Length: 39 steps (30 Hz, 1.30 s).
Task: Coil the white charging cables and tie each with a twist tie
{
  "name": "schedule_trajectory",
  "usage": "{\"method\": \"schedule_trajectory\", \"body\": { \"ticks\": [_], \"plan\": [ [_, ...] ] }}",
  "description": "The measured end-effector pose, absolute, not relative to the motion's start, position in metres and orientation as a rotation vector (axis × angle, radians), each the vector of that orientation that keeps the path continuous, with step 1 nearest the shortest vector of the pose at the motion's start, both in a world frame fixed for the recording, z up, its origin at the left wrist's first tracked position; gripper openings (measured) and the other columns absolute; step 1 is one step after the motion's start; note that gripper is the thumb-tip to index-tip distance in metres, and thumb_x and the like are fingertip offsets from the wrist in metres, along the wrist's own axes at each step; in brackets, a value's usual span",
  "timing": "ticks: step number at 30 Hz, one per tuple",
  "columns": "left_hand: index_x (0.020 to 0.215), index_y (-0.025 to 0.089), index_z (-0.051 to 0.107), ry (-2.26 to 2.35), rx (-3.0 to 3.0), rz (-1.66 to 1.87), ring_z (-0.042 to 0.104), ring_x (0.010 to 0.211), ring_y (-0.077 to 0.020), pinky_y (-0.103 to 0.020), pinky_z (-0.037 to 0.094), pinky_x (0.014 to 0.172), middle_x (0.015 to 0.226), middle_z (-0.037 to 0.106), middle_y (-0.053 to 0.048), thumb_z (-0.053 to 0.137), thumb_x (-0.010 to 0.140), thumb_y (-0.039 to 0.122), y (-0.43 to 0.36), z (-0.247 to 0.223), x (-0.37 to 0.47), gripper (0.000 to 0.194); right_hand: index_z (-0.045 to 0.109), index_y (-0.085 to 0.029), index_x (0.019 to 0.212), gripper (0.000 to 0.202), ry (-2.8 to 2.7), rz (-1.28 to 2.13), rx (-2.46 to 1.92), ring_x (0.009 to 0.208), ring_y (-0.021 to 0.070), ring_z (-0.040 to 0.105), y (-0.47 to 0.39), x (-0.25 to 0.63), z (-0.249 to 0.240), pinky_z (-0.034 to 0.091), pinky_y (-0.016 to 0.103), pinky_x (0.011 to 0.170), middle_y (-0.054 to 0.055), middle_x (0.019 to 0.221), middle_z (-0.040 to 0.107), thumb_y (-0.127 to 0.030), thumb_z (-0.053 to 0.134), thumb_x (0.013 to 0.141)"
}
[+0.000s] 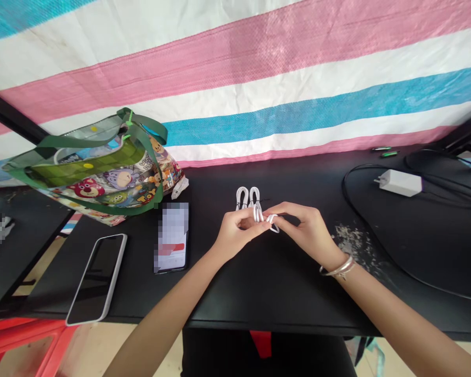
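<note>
Between my two hands, just above the black table (227, 293), is a coiled white cable (274, 224). My left hand (239, 230) pinches the coil from the left, with thumb and fingers closed on it. From the right, my right hand (304, 228) grips the same cable between thumb and fingertips; a silver bracelet (339, 268) circles that wrist. Right behind my left hand lie further white cable loops (242, 195), bound with a thin black tie (264, 200). My fingers hide part of these loops, so I cannot tell where each bundle ends.
To the left are a lit phone (172, 235), a white-edged phone (96, 280) and a cartoon-print bag (102, 178). On the right sit a white power adapter (400, 182), a black cord (380, 248) and pale scraps (355, 243). Behind hangs a striped sheet (259, 68).
</note>
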<state>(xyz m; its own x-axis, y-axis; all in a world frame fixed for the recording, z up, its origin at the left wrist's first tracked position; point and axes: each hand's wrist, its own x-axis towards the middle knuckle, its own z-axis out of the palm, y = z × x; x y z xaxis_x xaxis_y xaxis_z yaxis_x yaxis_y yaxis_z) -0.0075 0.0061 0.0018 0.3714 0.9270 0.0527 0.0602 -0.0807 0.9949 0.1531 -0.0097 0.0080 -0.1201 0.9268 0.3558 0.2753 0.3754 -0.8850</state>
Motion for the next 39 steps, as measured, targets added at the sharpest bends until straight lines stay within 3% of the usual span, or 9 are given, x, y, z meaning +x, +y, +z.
{"method": "schedule_trajectory", "body": {
  "ticks": [6, 12, 29, 39],
  "plan": [
    [0.061, 0.014, 0.063, 0.964, 1.527, 0.931, 0.032, 0.047, -0.0064, -0.021, 0.026, 0.046, 0.047, 0.036, 0.006, 0.069, 0.067, 0.053, 0.0054, 0.0028, -0.0091, 0.041, 0.074, -0.029, 0.071, 0.012, -1.640, 0.794, -1.098, 0.068, 0.0234, 0.070, -0.0089, 0.1552, 0.0087, 0.056, 0.037, 0.066, 0.002, 0.075, 0.076, -0.036, 0.067, 0.077],
    [0.062, 0.015, 0.063, 0.872, 1.524, 0.931, 0.037, 0.045, -0.0067, -0.021, 0.030, 0.046, 0.047, 0.043, 0.005, 0.062, 0.074, 0.051, 0.0063, 0.0035, -0.0099, 0.039, 0.075, -0.028, 0.075, 0.011, -1.595, 0.744, -1.075, 0.070, 0.0224, 0.070, -0.0092, 0.1562, 0.0084, 0.056, 0.035, 0.067, 0.002, 0.076, 0.076, -0.028, 0.064, 0.079],
    [0.064, 0.014, 0.063, 0.856, 1.484, 0.853, 0.043, 0.039, -0.0050, -0.017, 0.038, 0.042, 0.048, 0.049, 0.004, 0.066, 0.070, 0.055, 0.0050, 0.0046, -0.0094, 0.042, 0.070, -0.020, 0.081, 0.009, -1.685, 0.717, -1.057, 0.073, 0.0189, 0.072, -0.0094, 0.1554, 0.0005, 0.061, 0.031, 0.071, 0.003, 0.081, 0.075, -0.018, 0.061, 0.079],
    [0.065, 0.014, 0.067, 0.814, 1.582, 0.861, 0.045, 0.041, -0.0053, -0.017, 0.041, 0.043, 0.050, 0.051, 0.003, 0.064, 0.075, 0.053, 0.0025, 0.0076, -0.0072, 0.041, 0.063, -0.022, 0.077, 0.009, -1.813, 0.531, -1.019, 0.064, 0.0164, 0.068, -0.0111, 0.1563, 0.0048, 0.058, 0.027, 0.059, 0.002, 0.073, 0.070, -0.020, 0.058, 0.085]
  ]
}}
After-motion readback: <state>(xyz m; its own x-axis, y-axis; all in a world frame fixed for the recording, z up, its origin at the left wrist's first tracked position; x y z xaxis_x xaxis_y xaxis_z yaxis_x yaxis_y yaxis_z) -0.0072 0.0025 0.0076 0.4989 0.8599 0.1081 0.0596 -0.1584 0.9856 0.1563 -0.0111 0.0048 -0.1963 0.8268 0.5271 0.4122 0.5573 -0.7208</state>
